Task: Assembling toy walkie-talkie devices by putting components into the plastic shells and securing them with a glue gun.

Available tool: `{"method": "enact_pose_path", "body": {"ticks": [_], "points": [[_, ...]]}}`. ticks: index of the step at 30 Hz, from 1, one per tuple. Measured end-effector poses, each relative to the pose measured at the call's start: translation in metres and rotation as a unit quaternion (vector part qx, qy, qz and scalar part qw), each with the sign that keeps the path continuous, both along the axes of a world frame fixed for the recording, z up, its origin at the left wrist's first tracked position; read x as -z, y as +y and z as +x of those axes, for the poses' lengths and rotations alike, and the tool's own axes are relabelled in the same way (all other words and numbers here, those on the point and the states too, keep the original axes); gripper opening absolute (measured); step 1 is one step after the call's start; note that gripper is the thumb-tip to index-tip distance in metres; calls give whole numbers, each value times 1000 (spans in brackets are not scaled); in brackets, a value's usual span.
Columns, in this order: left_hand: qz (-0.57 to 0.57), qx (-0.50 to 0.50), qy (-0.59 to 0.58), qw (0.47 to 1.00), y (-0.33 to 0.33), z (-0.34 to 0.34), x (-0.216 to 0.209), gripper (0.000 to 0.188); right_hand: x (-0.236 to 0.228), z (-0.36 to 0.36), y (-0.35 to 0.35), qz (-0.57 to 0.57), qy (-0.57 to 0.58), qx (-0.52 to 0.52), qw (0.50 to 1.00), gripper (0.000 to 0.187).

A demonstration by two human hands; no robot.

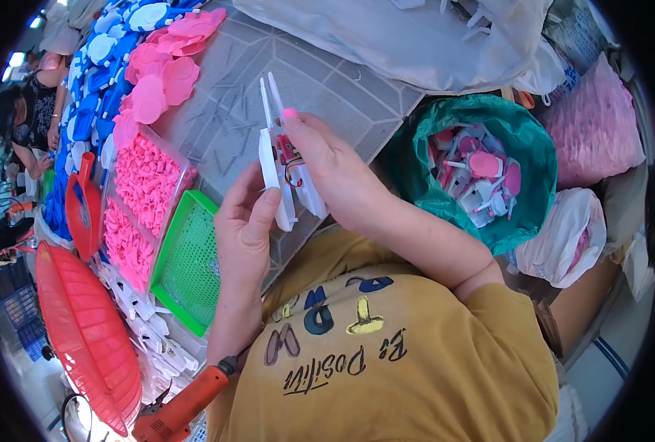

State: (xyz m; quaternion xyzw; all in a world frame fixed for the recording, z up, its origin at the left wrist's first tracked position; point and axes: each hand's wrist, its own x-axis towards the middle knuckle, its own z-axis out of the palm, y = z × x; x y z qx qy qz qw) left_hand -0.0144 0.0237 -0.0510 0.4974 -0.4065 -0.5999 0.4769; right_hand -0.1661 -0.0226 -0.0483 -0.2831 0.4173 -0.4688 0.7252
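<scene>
My left hand (242, 221) grips a long white plastic shell half (270, 173) between thumb and fingers, held up in front of my shirt. Close beside it, my right hand (335, 162) holds the matching white shell half (311, 193), its fingers wrapped around the upper part. Red, yellow and dark wires (292, 173) and a red inner part show inside this second half. A narrow gap separates the two halves, and their thin white ends point away from me. The fingertips of my left hand are partly hidden behind the shell.
Left lie a green tray (166, 291), a clear bin of small pink parts (166, 147), pink plates (150, 96) and blue-white pieces (95, 81). An orange power screwdriver (187, 401) is near my left side. A green bag (427, 206) holding pink-white pieces stands right. A person (36, 121) works far left.
</scene>
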Motion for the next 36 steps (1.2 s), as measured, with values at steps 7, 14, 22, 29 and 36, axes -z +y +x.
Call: {"method": "enact_pose_path", "body": {"ticks": [7,14,22,29,36], "points": [[32,-4,21,999,0,2,6,55,0,0,-1,21,-37,-18,999,47],[70,23,49,996,-5,6,6,54,0,2,-2,35,-46,-10,998,47],[97,1,18,995,-6,1,4,50,11,4,-2,30,-30,-11,999,46],[58,17,-62,996,-1,-1,5,52,16,-2,8,24,-36,-33,999,50],[-67,-15,-199,978,8,-18,-2,55,23,-3,12,-20,-138,-67,988,64]]}}
